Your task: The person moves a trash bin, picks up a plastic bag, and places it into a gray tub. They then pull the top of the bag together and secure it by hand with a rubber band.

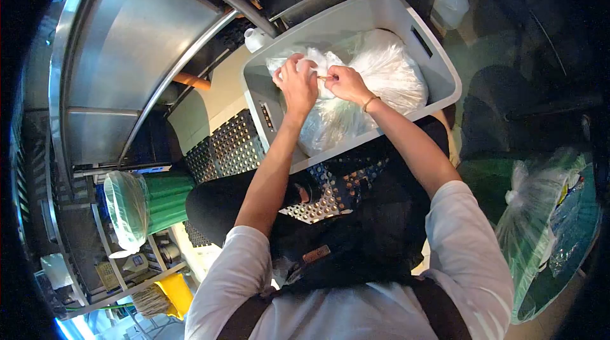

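Note:
Inside a large grey plastic tub [381,4] are clear plastic bags [391,73] with pale, whitish contents. Both my hands are over the tub's left half, close together. My left hand [297,84] has its fingers curled at the crumpled white plastic bag top [324,59]. My right hand [347,84] is closed in a pinch on a thin yellowish band [323,77], which looks like a rubber band and spans the small gap towards my left hand. Where the band passes by my left fingers is hidden.
A green bin [168,200] with a clear liner stands at left. Another lined green bin [540,264] is at lower right. White jugs [451,3] stand behind the tub. Perforated black mat [235,143] covers the floor; a steel cabinet [140,54] rises at left.

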Available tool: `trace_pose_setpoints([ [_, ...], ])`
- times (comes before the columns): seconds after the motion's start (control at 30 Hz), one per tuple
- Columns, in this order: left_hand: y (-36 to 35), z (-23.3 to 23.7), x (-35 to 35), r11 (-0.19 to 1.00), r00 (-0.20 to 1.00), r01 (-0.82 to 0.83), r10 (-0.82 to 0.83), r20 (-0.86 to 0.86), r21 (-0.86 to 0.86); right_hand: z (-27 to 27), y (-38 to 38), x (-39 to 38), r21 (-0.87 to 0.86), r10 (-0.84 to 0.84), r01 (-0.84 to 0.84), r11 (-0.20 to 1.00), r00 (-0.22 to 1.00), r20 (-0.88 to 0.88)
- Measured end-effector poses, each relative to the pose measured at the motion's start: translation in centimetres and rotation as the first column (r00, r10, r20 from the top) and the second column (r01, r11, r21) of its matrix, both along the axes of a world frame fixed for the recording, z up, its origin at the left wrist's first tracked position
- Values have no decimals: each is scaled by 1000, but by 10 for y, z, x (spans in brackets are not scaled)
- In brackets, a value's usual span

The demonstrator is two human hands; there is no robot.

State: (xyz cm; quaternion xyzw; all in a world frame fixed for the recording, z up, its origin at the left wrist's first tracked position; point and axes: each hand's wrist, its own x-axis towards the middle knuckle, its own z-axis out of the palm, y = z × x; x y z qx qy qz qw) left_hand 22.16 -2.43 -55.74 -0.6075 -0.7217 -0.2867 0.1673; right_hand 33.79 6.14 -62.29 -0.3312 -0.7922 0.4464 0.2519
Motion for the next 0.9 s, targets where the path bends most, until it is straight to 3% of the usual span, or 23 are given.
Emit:
trace_pose_setpoints([
  [0.03, -6, 5, 4, 1000, 987, 24, -21, -158, 19, -1, 3, -1, -44, -33, 30, 999, 998, -48],
  [0.1, -23, 2, 15, 1000, 978, 30, -29, -206, 1, -6, 5, -3, -93, -29, 25, 995, 999, -45],
  [0.17, -33, -24, 18, 983, 988, 109, -91, 122, -149, -10, 6, -2, -60, 14, -20, 998, 996, -93],
  [0.23, -35, -26, 26, 988, 989, 66, -46, 140, -142, -5, 2, 1, -23, 21, -23, 999, 996, -89],
  [0.3, -36, -29, 28, 963, 911, -31, 138, 389, -268, -1, 2, 2, 13, 27, -26, 1000, 996, -88],
  [0.33, -35, -33, 27, 962, 911, -32, 140, 388, -272, -2, -1, 2, 50, 21, -16, 999, 995, -98],
  [0.4, -30, -38, 22, 998, 966, -16, 30, 256, -58, -2, -5, 0, 88, 21, -12, 996, 994, -109],
  [0.43, -32, -39, 19, 998, 967, -19, 33, 254, -56, -3, -5, 0, 109, 29, -17, 994, 994, -107],
  [0.5, -32, -39, 12, 981, 897, 113, -32, 441, -159, -4, -3, 1, 130, 32, -19, 991, 994, -102],
  [0.6, -29, -39, 9, 945, 873, 110, 55, 484, -307, -5, -5, 0, 129, 24, -8, 992, 992, -121],
  [0.63, -30, -39, 7, 946, 874, 110, 55, 484, -306, -4, -5, 1, 126, 28, -14, 992, 994, -108],
  [0.7, -31, -39, 0, 939, 798, 270, -96, 595, -212, -2, -5, 2, 125, 29, -17, 992, 995, -93],
  [0.83, -32, -43, -3, 930, 822, 350, -247, 513, -112, -3, -4, 2, 81, 16, -11, 997, 998, -61],
  [0.9, -33, -39, -1, 921, 878, 245, -79, 472, -303, -4, -6, 3, 92, 21, -15, 996, 998, -67],
])
